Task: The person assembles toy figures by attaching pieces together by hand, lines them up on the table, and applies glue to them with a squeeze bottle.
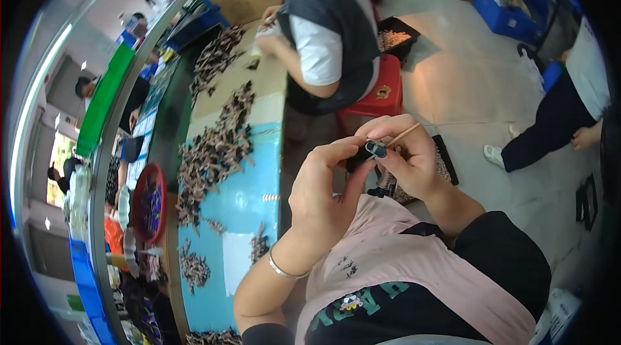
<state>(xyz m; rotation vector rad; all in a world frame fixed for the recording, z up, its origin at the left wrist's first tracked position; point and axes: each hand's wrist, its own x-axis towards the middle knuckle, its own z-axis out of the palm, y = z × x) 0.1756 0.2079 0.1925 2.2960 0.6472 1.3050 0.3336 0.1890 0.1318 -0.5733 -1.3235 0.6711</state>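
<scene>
Just right of the frame's centre, our left hand (320, 184) pinches a dark piece (356, 162) between thumb and curled forefinger. Our right hand (417, 162) meets it there, thumb and fingers pinching a thin stick (405, 134) held slantwise (its lower end is lost among the fingertips, so we cannot tell whether it touches). Both arms bend, bringing the hands up above the pink apron (453, 267). To work neatly, we judge, we should brace hand against hand, pinch lightly and move only the stick.
</scene>
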